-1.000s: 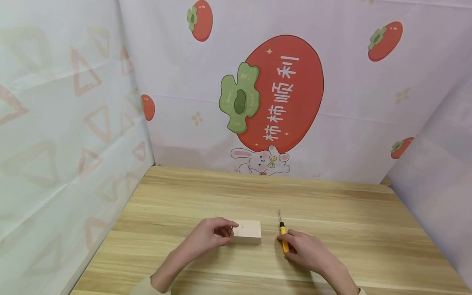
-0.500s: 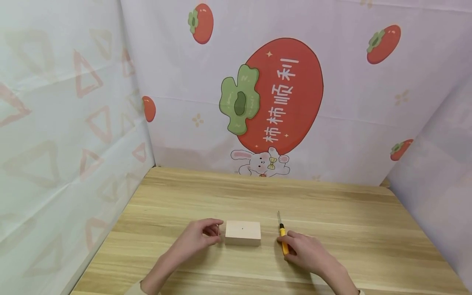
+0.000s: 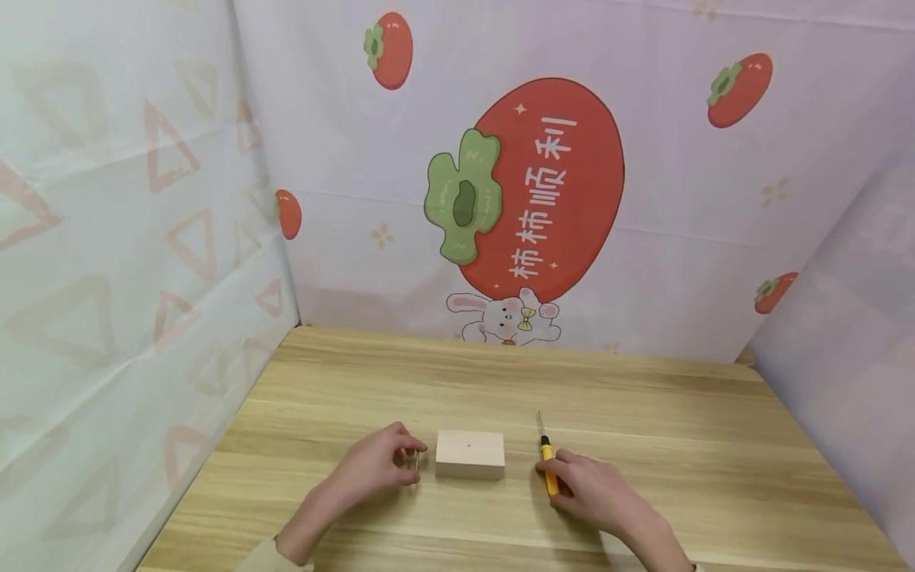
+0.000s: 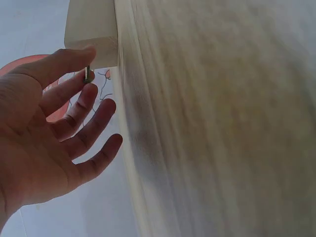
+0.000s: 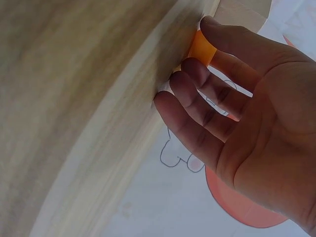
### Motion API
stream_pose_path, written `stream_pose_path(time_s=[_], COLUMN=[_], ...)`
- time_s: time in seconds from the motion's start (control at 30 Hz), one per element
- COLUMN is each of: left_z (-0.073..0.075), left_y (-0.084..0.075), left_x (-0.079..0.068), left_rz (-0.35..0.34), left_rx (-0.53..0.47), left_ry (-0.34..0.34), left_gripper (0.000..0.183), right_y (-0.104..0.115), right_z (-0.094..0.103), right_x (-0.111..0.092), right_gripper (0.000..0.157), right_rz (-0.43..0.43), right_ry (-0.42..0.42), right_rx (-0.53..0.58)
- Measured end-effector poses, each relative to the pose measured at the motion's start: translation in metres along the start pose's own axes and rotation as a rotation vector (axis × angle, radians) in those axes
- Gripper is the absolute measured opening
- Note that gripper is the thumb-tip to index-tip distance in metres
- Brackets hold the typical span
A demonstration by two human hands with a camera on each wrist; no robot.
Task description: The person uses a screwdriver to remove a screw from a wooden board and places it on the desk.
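Left of a pale wooden block (image 3: 469, 465), my left hand (image 3: 373, 462) pinches a small metal screw (image 4: 88, 75) between thumb and index finger; the other fingers spread loosely in the left wrist view. The block lies flat on the table, with a small dark hole in the middle of its top face. To the block's right, my right hand (image 3: 593, 486) holds a screwdriver by its yellow handle (image 3: 548, 462), thumb and fingers on either side. Its thin shaft points away from me, toward the back wall. Much of the orange-yellow handle (image 5: 202, 48) is hidden by fingers in the right wrist view.
The wood-grain table (image 3: 643, 397) reaches back to a white cloth (image 3: 343, 262) printed with persimmons and a rabbit. Another white cloth (image 3: 107, 318), with triangles on it, hangs along the left edge, and a plain one (image 3: 858, 342) on the right.
My left hand has drawn back leftward from the block, carrying the screw, and the block's left end is now uncovered. My right hand and the screwdriver have stayed in place.
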State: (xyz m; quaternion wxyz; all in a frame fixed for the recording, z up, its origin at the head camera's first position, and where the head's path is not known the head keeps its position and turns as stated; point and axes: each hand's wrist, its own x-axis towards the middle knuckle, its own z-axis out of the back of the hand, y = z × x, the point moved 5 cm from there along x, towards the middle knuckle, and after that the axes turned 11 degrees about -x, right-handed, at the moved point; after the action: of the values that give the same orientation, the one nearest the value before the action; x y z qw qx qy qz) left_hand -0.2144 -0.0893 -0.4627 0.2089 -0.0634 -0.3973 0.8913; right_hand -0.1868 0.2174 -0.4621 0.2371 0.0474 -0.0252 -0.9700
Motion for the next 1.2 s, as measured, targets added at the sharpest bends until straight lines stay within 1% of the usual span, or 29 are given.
stream_pose_path(time_s=[0.1, 0.23, 0.33, 0.4, 0.53, 0.63, 0.83, 1.0, 1.1, 1.13, 1.2], left_z=[0.000, 0.000, 0.000, 0.000, -0.001, -0.001, -0.001, -0.001, 0.003, 0.005, 0.013], left_y=[0.001, 0.004, 0.007, 0.008, 0.009, 0.009, 0.009, 0.008, 0.008, 0.008, 0.007], left_x=[0.003, 0.010, 0.014, 0.015, 0.017, 0.017, 0.018, 0.017, 0.018, 0.018, 0.021], left_rz=[0.005, 0.023, 0.041, 0.050, 0.066, 0.080, 0.107, 0.098, 0.103, 0.107, 0.105], left_rx=[0.009, -0.044, -0.060, -0.042, 0.035, 0.061, 0.070, 0.075, 0.077, 0.077, 0.084], left_ry=[-0.011, -0.015, -0.008, 0.000, 0.018, 0.023, 0.019, 0.018, 0.003, -0.008, -0.054], left_gripper=[0.037, 0.036, 0.035, 0.033, 0.033, 0.033, 0.034, 0.036, 0.040, 0.042, 0.044], right_y=[0.000, -0.001, -0.001, -0.001, -0.001, -0.002, -0.003, -0.003, -0.004, -0.004, -0.006], right_z=[0.000, 0.001, 0.002, 0.002, 0.002, 0.002, 0.002, 0.004, 0.009, 0.012, 0.020], right_x=[0.000, 0.000, -0.001, -0.002, -0.002, -0.003, -0.002, -0.003, -0.006, -0.006, -0.006], right_gripper=[0.035, 0.035, 0.034, 0.034, 0.034, 0.034, 0.034, 0.037, 0.040, 0.041, 0.041], right_rz=[-0.001, 0.000, 0.003, 0.004, 0.005, 0.009, 0.014, 0.015, 0.027, 0.034, 0.048], right_ry=[0.000, -0.003, -0.006, -0.007, -0.011, -0.022, -0.036, -0.013, -0.014, -0.024, -0.071], right_rx=[0.000, -0.003, -0.005, -0.005, -0.003, -0.003, -0.002, 0.015, 0.045, 0.052, 0.054])
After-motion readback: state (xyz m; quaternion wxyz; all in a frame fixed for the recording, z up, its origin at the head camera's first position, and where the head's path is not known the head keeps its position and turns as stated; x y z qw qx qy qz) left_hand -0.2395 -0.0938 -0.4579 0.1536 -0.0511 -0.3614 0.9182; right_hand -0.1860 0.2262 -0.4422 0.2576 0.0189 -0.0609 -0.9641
